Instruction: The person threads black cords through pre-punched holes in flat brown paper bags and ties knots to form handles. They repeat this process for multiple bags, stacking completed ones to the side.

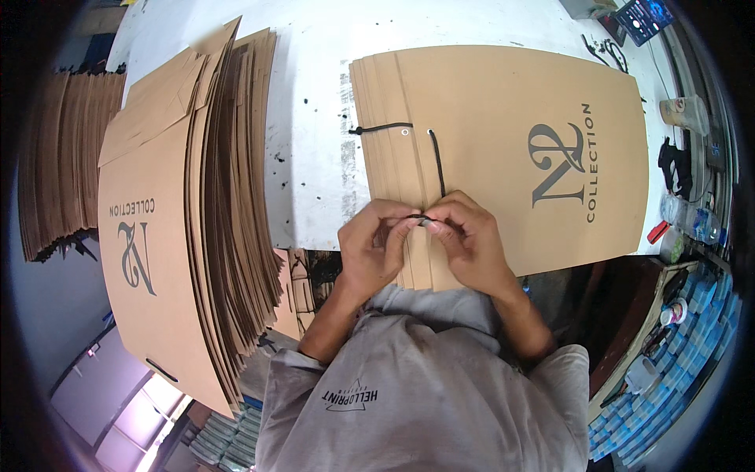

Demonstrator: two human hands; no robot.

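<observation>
A pile of flat brown paper bags (pixel 480 94) with dark printing lies on the white table in front of me. On the top bag's folded edge are two small eyelets; a black cord (pixel 437 161) runs from one of them down to my hands. A second cord piece (pixel 385 127), knotted at its end, sticks out to the left. My left hand (pixel 376 240) and my right hand (pixel 472 244) meet at the bag's near edge. Both pinch the black cord between thumb and fingers. Its end is partly hidden by the fingertips.
A tall stack of brown bags (pixel 169 157) stands at the left, another stack (pixel 71 157) behind it. Along the right lie a plastic cup (pixel 683 114), a black strap-like item (pixel 674 167), a plastic bottle (pixel 700 222) and a lit screen (pixel 645 17). Loose black cords (pixel 609 53) lie at the far right.
</observation>
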